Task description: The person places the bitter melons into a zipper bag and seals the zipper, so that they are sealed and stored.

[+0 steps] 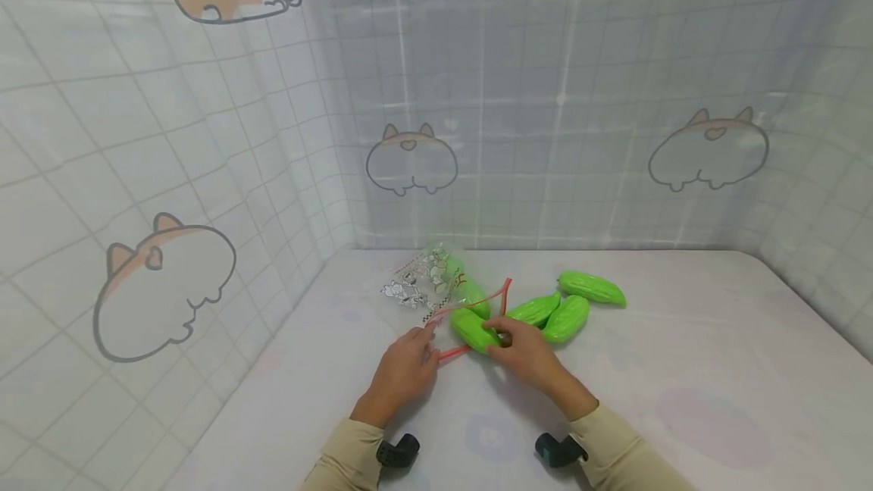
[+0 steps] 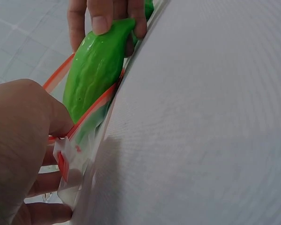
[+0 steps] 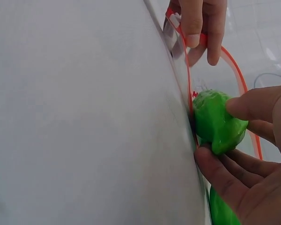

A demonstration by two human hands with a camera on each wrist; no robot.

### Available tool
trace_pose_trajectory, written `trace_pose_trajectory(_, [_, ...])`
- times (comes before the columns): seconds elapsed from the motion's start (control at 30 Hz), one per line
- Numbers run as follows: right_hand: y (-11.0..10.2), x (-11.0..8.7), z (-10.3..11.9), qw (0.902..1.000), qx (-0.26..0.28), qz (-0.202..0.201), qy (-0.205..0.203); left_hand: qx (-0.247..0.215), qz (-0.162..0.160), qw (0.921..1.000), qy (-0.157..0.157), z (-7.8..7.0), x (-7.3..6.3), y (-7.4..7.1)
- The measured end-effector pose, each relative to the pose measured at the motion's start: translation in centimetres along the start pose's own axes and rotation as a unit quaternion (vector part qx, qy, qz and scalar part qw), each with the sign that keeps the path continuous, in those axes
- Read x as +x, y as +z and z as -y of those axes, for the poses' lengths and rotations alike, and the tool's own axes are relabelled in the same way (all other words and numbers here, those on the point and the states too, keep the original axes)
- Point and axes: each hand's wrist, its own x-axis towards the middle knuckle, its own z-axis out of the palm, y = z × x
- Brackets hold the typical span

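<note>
A clear zip bag point(image 1: 414, 279) with printed cartoon figures and a red zip edge lies on the table, its mouth spread wide. My left hand point(image 1: 405, 366) pinches that edge at one end, near the red slider point(image 2: 63, 165). My right hand point(image 1: 528, 351) grips a glossy green bitter melon point(image 1: 470, 329) between thumb and fingers. In the left wrist view, the far end of this melon point(image 2: 91, 77) sits inside the bag's mouth. Another green melon point(image 1: 453, 271) lies within the bag, partly veiled by the plastic.
Just right of the right hand lie two more green melons point(image 1: 567, 319), side by side. A third melon point(image 1: 592, 288) rests behind them. Patterned curtains point(image 1: 546, 97) with cartoon dogs rise around the white table point(image 1: 682, 370) at the back and sides.
</note>
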Motion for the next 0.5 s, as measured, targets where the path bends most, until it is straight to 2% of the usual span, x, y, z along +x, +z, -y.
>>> trace_pose_trajectory(0.37, [0.64, 0.52, 0.55, 0.9984, -0.021, 0.018, -0.05, -0.012, 0.002, 0.9998, 0.014, 0.05, 0.01, -0.27])
trace_pose_trajectory(0.5, [1.0, 0.77, 0.73, 0.9979, -0.034, 0.032, -0.045, -0.01, 0.014, 0.9997, 0.019, 0.25, 0.04, -0.22])
